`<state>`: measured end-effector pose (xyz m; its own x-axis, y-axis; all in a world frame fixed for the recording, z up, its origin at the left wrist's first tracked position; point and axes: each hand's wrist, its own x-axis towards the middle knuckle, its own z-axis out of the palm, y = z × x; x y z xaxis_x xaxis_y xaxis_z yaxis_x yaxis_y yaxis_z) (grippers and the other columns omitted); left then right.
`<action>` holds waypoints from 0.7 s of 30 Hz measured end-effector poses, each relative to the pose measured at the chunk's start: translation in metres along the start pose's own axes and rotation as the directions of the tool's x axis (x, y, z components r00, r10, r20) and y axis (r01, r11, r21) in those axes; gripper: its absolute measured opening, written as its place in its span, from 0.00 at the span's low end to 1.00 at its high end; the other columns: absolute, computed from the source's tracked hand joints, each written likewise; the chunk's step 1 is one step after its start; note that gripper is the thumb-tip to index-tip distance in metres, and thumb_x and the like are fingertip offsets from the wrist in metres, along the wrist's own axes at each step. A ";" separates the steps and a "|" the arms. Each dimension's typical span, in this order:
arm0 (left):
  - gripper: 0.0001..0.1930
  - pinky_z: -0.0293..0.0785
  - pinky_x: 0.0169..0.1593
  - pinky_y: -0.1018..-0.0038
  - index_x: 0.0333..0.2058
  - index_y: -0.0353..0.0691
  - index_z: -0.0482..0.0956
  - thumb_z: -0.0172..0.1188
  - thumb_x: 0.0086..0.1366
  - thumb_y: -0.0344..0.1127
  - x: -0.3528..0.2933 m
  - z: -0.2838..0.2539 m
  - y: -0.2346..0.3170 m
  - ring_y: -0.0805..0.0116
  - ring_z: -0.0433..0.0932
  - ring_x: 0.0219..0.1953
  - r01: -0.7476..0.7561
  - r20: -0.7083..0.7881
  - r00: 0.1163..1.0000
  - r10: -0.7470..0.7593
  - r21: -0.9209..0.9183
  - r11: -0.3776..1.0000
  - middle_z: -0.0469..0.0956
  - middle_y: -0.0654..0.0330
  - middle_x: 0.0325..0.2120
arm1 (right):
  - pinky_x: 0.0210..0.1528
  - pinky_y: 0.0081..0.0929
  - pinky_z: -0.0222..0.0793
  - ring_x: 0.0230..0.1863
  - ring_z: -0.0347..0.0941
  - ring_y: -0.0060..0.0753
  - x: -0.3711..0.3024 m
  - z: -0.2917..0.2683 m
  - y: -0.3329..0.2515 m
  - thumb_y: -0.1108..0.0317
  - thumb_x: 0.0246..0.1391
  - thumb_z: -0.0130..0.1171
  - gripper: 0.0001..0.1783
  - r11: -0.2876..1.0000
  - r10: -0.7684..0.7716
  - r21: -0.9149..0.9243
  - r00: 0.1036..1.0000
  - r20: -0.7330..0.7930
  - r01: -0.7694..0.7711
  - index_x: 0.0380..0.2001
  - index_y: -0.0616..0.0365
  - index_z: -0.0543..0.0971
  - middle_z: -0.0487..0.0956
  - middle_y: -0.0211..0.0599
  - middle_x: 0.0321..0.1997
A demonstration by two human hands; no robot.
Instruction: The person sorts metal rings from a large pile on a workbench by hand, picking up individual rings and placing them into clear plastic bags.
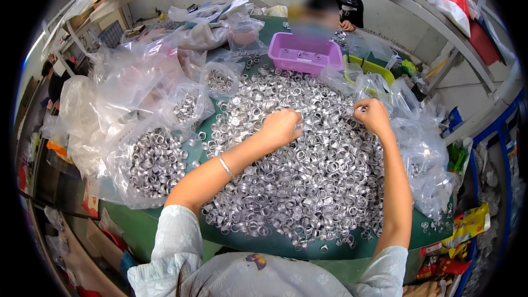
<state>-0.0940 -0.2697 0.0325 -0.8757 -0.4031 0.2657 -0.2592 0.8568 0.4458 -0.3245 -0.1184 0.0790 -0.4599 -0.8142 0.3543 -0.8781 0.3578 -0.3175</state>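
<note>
Here, silvery metal rings (297,187) lie heaped; our left hand (281,126) curls over them, whether gripping any we can't tell; our right hand (374,116) pinches one ring (362,109). Beyond, a purple basket (289,65) bears a white label (304,60).

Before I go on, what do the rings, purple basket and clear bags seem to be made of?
Rings: probably metal, silvery, with bright glints.
Basket: likely moulded plastic; evenly coloured, smooth-looking walls.
Clear bags: thin plastic film, by the look; glossy, crinkled and see-through. The exact metal and plastics I can't tell.
</note>
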 end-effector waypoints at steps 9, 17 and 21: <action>0.12 0.57 0.09 0.91 0.32 0.36 0.69 0.51 0.63 0.41 -0.039 -0.008 0.015 0.70 0.75 0.28 0.461 0.532 0.847 0.003 -0.733 -0.500 0.74 0.49 0.37 | 0.14 0.08 0.49 0.17 0.65 0.11 -0.052 0.001 -0.066 0.74 0.47 0.55 0.08 0.339 0.254 0.837 0.898 0.359 -0.430 0.33 0.61 0.79 0.75 0.26 0.22; 0.17 0.80 0.42 0.59 0.39 0.36 0.73 0.42 0.68 0.44 -0.124 -0.011 0.076 0.51 0.77 0.43 0.383 0.614 0.790 0.006 -0.486 -0.786 0.75 0.47 0.40 | 0.27 0.20 0.65 0.23 0.70 0.21 -0.103 0.005 -0.147 0.76 0.42 0.59 0.08 0.603 -0.289 0.784 0.956 0.043 0.146 0.30 0.64 0.80 0.75 0.30 0.20; 0.15 0.81 0.35 0.64 0.38 0.42 0.74 0.46 0.66 0.46 -0.143 0.003 0.072 0.64 0.79 0.32 0.267 0.582 0.807 -0.099 -0.510 -0.818 0.77 0.58 0.31 | 0.21 0.26 0.65 0.18 0.71 0.33 -0.126 0.004 -0.178 0.76 0.38 0.63 0.07 0.722 -0.508 0.510 0.858 -0.069 0.469 0.26 0.60 0.80 0.74 0.36 0.21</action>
<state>0.0114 -0.1489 0.0237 -0.9181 -0.2233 -0.3274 0.1858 -0.9722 0.1423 -0.1097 -0.0812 0.0876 0.0426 -0.8491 0.5264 -0.7821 -0.3562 -0.5113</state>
